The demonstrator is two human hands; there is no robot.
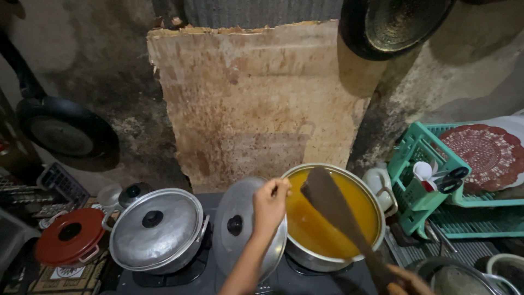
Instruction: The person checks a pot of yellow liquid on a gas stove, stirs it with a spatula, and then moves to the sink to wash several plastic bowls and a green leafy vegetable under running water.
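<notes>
Landmark: pot (pixel 376 210) of orange-yellow liquid on the stove (pixel 207 276).

Left hand (pixel 270 203): at the pot's left rim, fingers closed on the edge of a metal lid (pixel 240 229), held tilted just left of the pot.

Right hand (pixel 406 281): below-right of the pot, closed on the handle of a wooden spatula (pixel 333 205); blade raised over the liquid.

Left of the lid: covered pot (pixel 155 229); farther left, red lid (pixel 70 236). Right of the pot: green rack (pixel 415 158).
</notes>
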